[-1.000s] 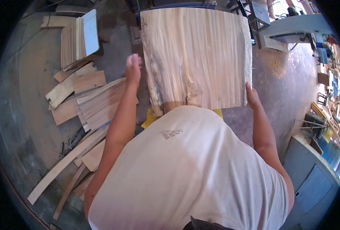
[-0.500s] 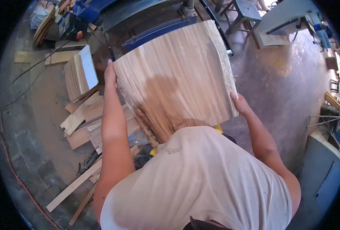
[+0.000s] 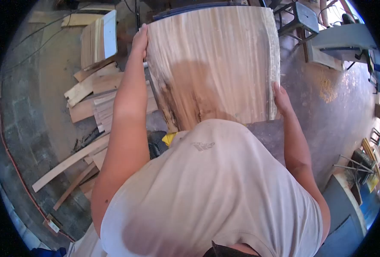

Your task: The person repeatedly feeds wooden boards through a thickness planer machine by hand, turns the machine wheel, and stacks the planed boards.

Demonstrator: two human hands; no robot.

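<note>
A wide wooden slab [image 3: 224, 60] with pale and brown streaked grain spreads out in front of my chest. Dark, rough marks run along its lower left part, and a strip of rough edge lines its right side. My left hand [image 3: 141, 40] grips the slab's left edge near the far corner, its fingers partly hidden beneath. On the opposite edge, closer to my body, my right hand [image 3: 282, 100] holds on with the thumb on top. The slab's near edge meets my shirt and is partly covered by it.
Wood offcuts [image 3: 80, 109] and long strips [image 3: 70, 162] litter the floor at left. Boards with a white panel [image 3: 110, 34] stand beyond them. A dark stool [image 3: 303, 19] is at the far right, near a grey machine [image 3: 344, 38]. An orange cable [image 3: 16, 165] crosses the left floor.
The slab now sits higher in view and straighter, less slanted than before. Both hands stay on its edges. The surroundings have shifted in view as the head moved.
</note>
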